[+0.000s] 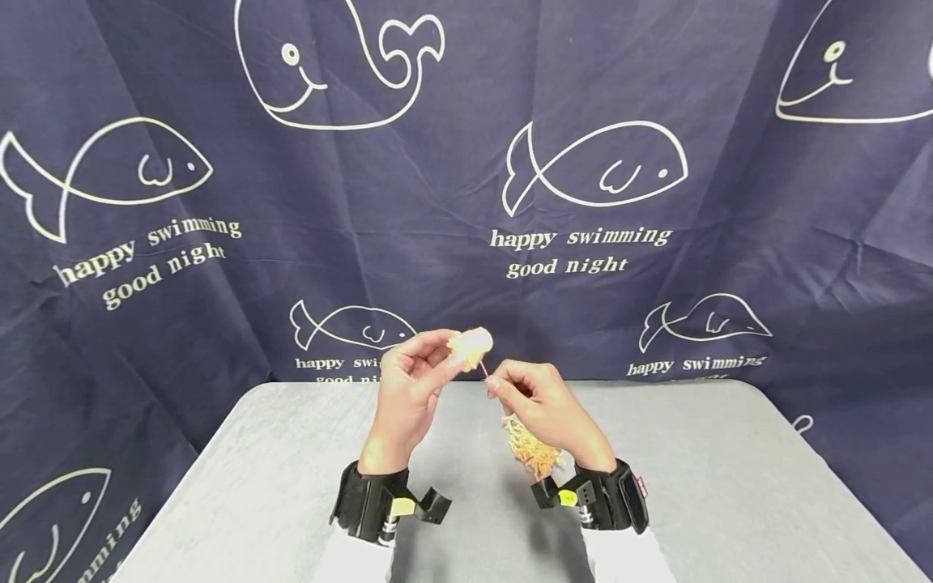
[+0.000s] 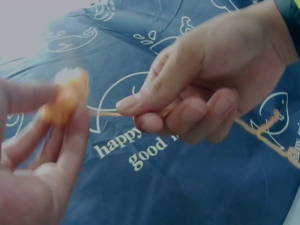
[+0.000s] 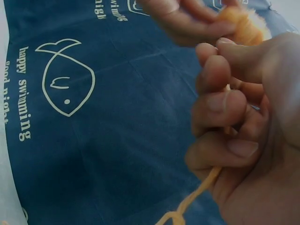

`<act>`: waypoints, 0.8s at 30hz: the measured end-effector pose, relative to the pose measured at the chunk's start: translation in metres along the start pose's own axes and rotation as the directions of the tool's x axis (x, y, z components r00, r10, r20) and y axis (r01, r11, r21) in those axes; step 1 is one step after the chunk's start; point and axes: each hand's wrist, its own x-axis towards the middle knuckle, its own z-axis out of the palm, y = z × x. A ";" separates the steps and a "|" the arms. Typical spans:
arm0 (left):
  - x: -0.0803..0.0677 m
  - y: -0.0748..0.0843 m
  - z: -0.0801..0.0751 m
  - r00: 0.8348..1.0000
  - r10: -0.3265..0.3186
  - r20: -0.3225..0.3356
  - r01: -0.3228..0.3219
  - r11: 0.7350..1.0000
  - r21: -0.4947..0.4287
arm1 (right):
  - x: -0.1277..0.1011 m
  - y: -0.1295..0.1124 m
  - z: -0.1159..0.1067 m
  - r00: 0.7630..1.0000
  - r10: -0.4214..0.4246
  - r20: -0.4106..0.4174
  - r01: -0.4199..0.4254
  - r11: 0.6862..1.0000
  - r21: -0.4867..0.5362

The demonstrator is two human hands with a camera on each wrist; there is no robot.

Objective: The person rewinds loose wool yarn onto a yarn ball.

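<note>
The ball of yarn [image 1: 470, 348] sits left of its strand [image 1: 483, 369], above the table [image 1: 729, 486], curtain [image 1: 466, 202] behind

A grey table [image 1: 729, 486] stands below the fingers [image 1: 430, 348], its far edge just behind them against a dark blue cloth [image 1: 466, 202] printed with whales and fish. A loose tangle of yarn [image 1: 535, 453] hangs under the right fingers; whether it touches the tabletop cannot be told.

A flat grey table [image 1: 729, 486] fills the foreground. Behind it hangs a creased dark navy fabric backdrop [image 1: 437, 186] printed with white outlined fish and whales and the words "happy swimming good night".
</note>
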 end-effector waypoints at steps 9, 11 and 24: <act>0.002 -0.006 -0.004 0.981 0.012 -0.193 0.088 0.863 0.498 | -0.002 -0.007 -0.003 0.999 -0.008 0.041 0.010 0.999 -0.040; 0.002 -0.006 -0.007 0.991 -0.021 -0.130 0.094 0.806 0.584 | -0.001 -0.008 -0.005 1.000 -0.017 0.013 0.017 1.000 -0.019; -0.003 0.003 -0.018 0.793 -0.413 0.447 0.079 0.798 0.598 | -0.003 -0.003 -0.016 0.986 -0.021 -0.165 0.028 0.999 0.037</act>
